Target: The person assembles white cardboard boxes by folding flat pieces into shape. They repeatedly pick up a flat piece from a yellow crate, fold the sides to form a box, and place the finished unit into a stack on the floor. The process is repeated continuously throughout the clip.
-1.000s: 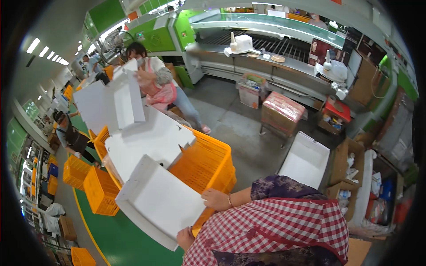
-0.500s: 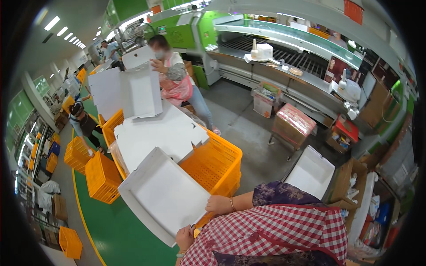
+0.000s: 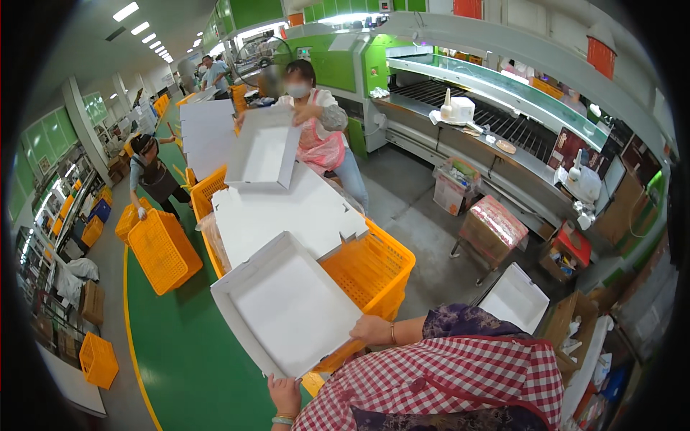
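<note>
A shallow white cardboard box point(image 3: 287, 309) with raised walls rests tilted on the near end of the orange baskets. My left hand point(image 3: 285, 394) is closed on its near corner, thumb and fingers at the edge. At the right corner, my right hand point(image 3: 371, 330) grips the box wall. Under the box's far side lie flat white cardboard sheets point(image 3: 291, 212), spread across an orange basket point(image 3: 377, 269). Across from me, a masked person in a pink apron holds another white cardboard box point(image 3: 264, 147) with both hands.
Further left, a person bends over an orange crate point(image 3: 164, 251) on the green floor. Another orange crate point(image 3: 99, 361) stands at lower left. On my right are a white box point(image 3: 515, 298), a wrapped carton point(image 3: 494, 228) and an open carton point(image 3: 571, 327). A conveyor machine point(image 3: 489, 115) runs behind.
My view has shifted, with both hands still on the box. The person opposite has lowered and turned their box. The person at left has bent and tilted the orange crate.
</note>
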A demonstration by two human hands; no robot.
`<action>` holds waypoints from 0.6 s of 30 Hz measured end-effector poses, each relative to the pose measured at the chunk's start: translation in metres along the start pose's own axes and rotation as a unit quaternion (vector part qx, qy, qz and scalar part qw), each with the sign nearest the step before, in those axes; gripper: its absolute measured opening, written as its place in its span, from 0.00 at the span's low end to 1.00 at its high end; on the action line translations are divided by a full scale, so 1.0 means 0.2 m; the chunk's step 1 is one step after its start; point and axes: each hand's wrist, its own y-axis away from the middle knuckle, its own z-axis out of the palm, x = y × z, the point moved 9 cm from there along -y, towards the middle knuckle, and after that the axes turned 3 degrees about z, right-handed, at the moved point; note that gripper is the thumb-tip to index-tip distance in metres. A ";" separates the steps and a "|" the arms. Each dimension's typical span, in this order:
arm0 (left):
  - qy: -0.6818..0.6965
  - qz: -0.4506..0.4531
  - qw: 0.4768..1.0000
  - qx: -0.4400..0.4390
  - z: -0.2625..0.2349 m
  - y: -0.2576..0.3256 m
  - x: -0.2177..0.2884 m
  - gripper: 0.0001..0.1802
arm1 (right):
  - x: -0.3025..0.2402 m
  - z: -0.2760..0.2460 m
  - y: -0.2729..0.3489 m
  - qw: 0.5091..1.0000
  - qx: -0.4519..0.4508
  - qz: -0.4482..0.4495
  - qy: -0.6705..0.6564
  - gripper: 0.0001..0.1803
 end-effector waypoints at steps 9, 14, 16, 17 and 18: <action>-0.008 0.054 0.998 0.042 -0.08 0.08 -0.03 0.08 | -0.03 0.06 0.02 0.996 -0.006 0.011 0.087 0.04; 0.023 0.062 0.998 0.021 -0.06 0.10 -0.04 0.07 | -0.08 0.08 0.01 0.989 -0.046 0.055 0.130 0.02; 0.031 0.064 0.997 0.003 -0.07 0.09 -0.03 0.06 | -0.08 0.08 0.03 0.989 -0.026 0.079 0.126 0.02; 0.036 0.067 0.997 -0.006 -0.07 0.07 -0.02 0.06 | -0.07 0.08 0.06 0.988 -0.016 0.092 0.126 0.02; 0.036 0.081 0.996 0.012 -0.10 0.05 0.00 0.05 | -0.08 0.05 0.08 0.987 0.004 0.106 0.124 0.02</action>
